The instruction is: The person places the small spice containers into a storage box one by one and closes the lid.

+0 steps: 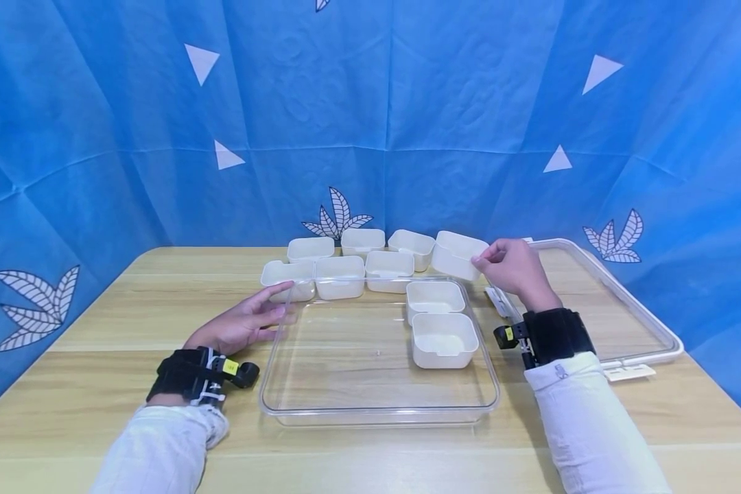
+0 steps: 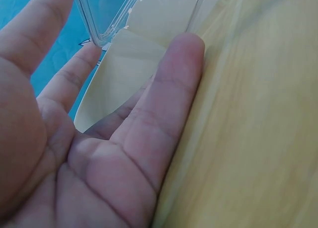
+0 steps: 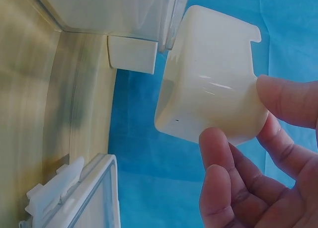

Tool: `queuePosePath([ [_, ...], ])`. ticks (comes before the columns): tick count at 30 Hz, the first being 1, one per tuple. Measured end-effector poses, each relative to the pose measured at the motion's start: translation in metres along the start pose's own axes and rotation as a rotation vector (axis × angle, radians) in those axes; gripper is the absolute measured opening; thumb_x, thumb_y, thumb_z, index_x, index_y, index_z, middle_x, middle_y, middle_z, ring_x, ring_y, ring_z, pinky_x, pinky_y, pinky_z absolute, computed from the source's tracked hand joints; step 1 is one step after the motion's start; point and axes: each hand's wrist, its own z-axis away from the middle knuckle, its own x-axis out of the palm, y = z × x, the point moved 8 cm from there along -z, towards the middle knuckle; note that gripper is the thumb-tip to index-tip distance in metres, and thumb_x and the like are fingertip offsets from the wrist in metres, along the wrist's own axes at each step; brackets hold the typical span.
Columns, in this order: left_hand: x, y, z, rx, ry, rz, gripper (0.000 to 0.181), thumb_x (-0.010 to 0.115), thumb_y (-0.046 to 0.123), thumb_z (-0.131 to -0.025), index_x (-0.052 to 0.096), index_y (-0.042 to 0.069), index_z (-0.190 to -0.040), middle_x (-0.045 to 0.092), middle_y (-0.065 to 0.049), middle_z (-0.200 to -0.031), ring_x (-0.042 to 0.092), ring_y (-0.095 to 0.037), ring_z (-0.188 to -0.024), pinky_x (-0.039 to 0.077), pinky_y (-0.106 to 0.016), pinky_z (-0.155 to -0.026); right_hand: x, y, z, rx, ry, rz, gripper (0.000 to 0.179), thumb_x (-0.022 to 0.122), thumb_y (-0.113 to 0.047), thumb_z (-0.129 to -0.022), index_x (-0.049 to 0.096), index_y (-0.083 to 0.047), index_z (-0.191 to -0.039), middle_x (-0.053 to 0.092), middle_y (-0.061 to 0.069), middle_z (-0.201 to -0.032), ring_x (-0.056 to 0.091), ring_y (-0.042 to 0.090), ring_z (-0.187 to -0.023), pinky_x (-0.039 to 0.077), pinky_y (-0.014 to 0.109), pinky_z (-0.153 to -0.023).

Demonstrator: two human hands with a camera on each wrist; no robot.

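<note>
My right hand pinches a small white plastic bin at its right side, thumb at the rim. In the right wrist view this bin is held tilted, off the table, with a notch in its rim. At the back left corner of a large clear plastic box, my left hand has its fingers extended and spread, close against the wall; firm contact is hard to tell. Inside the box, along its right wall, stand two white bins, a rear bin and a front bin.
Behind the box, several more white bins stand in two rows by the table's back edge. A clear lid with a white frame and clips lies at the right. A blue curtain hangs behind the wooden table.
</note>
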Motion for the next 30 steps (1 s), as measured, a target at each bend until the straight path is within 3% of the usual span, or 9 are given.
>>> queuePosePath([
  [9, -0.001, 0.000, 0.000, 0.003, 0.004, -0.011, 0.072, 0.053, 0.025, -0.101, 0.009, 0.018, -0.157, 0.017, -0.026, -0.154, 0.036, -0.039, -0.134, 0.040, -0.045, -0.105, -0.002, -0.003, 0.003, -0.008, -0.003, -0.005, 0.025, 0.064, -0.028, -0.093, 0.064, -0.002, -0.091, 0.065, 0.021, -0.104, 0.057, 0.037, -0.099, 0.048, 0.049, -0.083],
  [30, 0.000, -0.001, 0.001, 0.009, 0.002, -0.020, 0.071, 0.052, 0.025, -0.102, 0.009, 0.017, -0.157, 0.017, -0.027, -0.154, 0.033, -0.040, -0.136, 0.038, -0.046, -0.106, -0.009, -0.011, 0.016, -0.099, 0.024, 0.068, 0.022, 0.066, -0.025, -0.091, 0.068, -0.003, -0.088, 0.069, 0.013, -0.088, 0.060, 0.031, -0.087, 0.047, 0.043, -0.074],
])
